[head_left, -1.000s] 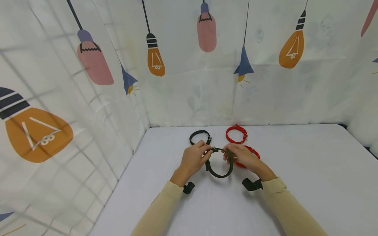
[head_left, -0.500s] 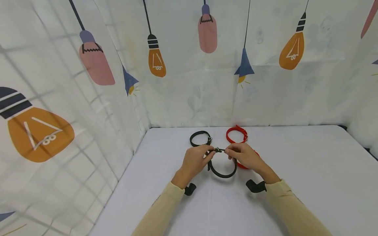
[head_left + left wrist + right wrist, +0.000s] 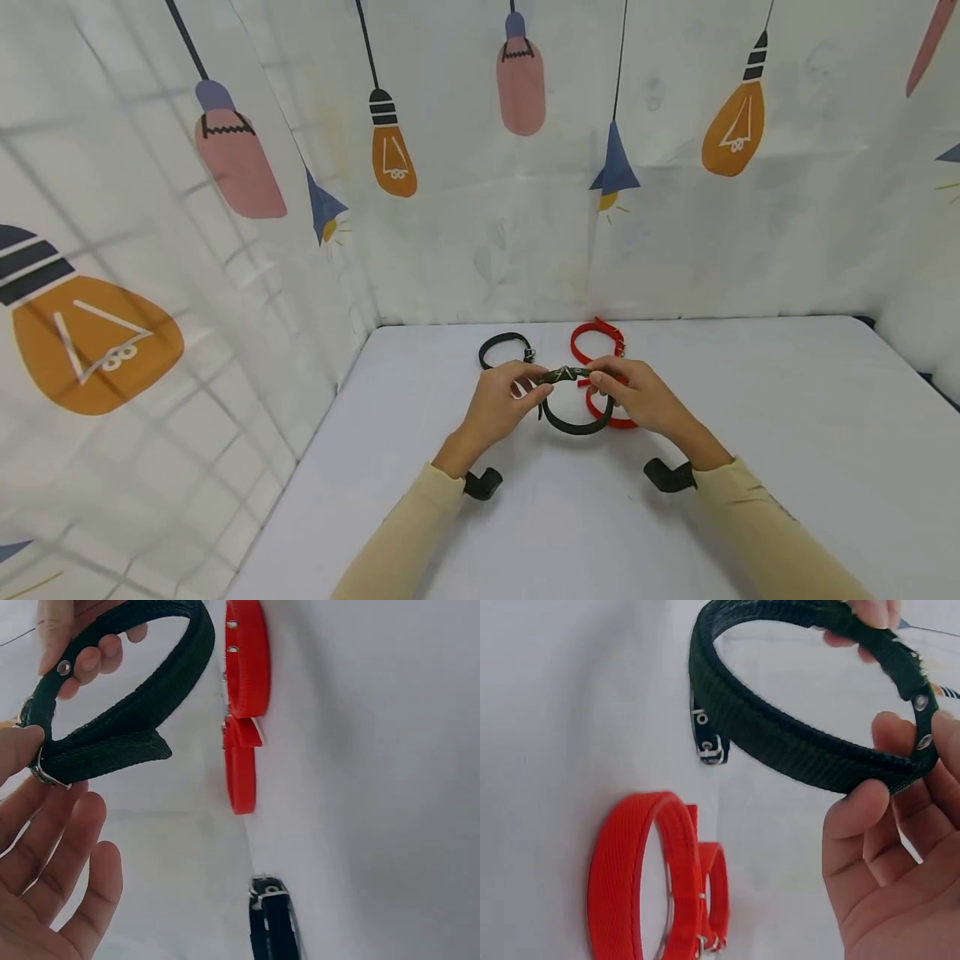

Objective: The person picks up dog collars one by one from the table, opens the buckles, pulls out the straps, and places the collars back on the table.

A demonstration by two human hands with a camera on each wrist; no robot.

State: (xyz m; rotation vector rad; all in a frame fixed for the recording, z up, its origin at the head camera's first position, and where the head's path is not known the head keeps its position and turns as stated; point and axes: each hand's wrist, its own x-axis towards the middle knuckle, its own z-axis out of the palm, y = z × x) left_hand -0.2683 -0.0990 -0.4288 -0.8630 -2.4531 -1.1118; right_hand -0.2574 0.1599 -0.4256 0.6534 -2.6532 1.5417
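Note:
A dark green collar (image 3: 576, 429), closed into a loop, hangs between both hands above the table. My left hand (image 3: 495, 404) pinches it at the metal buckle (image 3: 51, 771) between thumb and fingers; the strap's loose end (image 3: 135, 754) sticks out past the buckle in the left wrist view. My right hand (image 3: 637, 398) pinches the strap near its metal eyelets (image 3: 921, 703), with thumb and fingers on either side of the band. Two red collars, one farther back (image 3: 597, 327) and one nearer (image 3: 621, 422), lie behind the held collar, the nearer partly hidden by my right hand.
A black collar (image 3: 504, 337) with a metal buckle lies on the white table (image 3: 780, 417) behind my left hand. Patterned white cloth (image 3: 480, 233) stands along the table's back and left sides. Each wrist wears a black camera mount (image 3: 482, 483).
The right hand has moved to the right and the collar's loop has shifted right and slightly up with it. The strap at the buckle now lies flat between both hands.

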